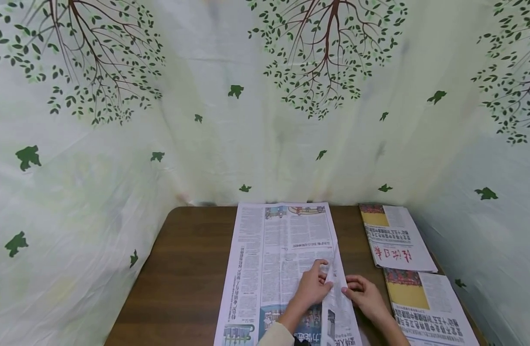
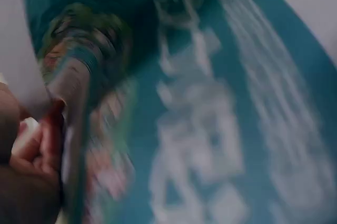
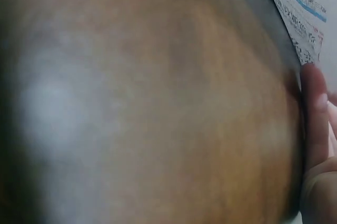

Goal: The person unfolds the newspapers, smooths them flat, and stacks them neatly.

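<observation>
An open newspaper (image 1: 273,269) lies on the table, with a page edge raised along its right side. My left hand (image 1: 310,288) pinches that raised edge between thumb and curled fingers. The left wrist view, blurred, has the left hand (image 2: 42,150) at the edge of a page with a blue-green picture (image 2: 210,108). At the newspaper's right margin, my right hand (image 1: 368,299) holds the paper's edge between thumb and fingers. In the right wrist view, the right hand (image 3: 318,124) touches the printed sheet (image 3: 300,13) at the frame's right side.
Two folded newspapers lie to the right: one farther back (image 1: 403,254) and one nearer (image 1: 434,307), slightly overlapping or touching. Brown tabletop (image 1: 174,278) shows on the left. A pale curtain (image 1: 282,158) printed with trees and leaves hangs behind and at both sides.
</observation>
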Motion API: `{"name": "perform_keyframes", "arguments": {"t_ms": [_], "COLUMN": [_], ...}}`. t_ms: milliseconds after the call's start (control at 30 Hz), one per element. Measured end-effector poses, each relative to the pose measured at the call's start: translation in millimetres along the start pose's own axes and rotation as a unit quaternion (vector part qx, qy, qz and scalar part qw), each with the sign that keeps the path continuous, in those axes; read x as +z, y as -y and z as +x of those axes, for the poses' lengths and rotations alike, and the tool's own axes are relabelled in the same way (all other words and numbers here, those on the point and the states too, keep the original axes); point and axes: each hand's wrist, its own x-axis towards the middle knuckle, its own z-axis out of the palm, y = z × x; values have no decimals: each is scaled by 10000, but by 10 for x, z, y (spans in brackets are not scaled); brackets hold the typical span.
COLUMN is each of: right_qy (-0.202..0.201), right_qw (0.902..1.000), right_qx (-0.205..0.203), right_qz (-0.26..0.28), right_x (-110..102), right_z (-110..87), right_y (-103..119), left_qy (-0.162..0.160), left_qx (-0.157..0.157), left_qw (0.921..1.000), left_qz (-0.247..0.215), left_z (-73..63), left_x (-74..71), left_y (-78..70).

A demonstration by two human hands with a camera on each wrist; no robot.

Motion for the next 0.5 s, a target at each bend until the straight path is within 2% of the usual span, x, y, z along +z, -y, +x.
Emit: {"name": "perform_keyframes", "arguments": {"t_ms": [67, 200, 300, 500], "right_qy": [113, 369, 512, 831], "right_qw": [9998, 9985, 9971, 9917], "right_qx": [-131, -412, -546, -866], "right_qz": [67, 43, -120, -461], "right_x": [-17, -44, -45, -80], "right_z": [-12, -32, -27, 13], "right_y": [3, -8, -26, -1], "left_qy": [149, 498, 602, 652], "left_qx": [232, 318, 261, 595], "left_qw": [9993, 9965, 9958, 9943], "left_qz": [-254, -586, -633, -597], "left_z": [-11, -14, -20, -17], "left_x": [-35, -82, -109, -155], "left_y": [73, 158, 179, 241]}}
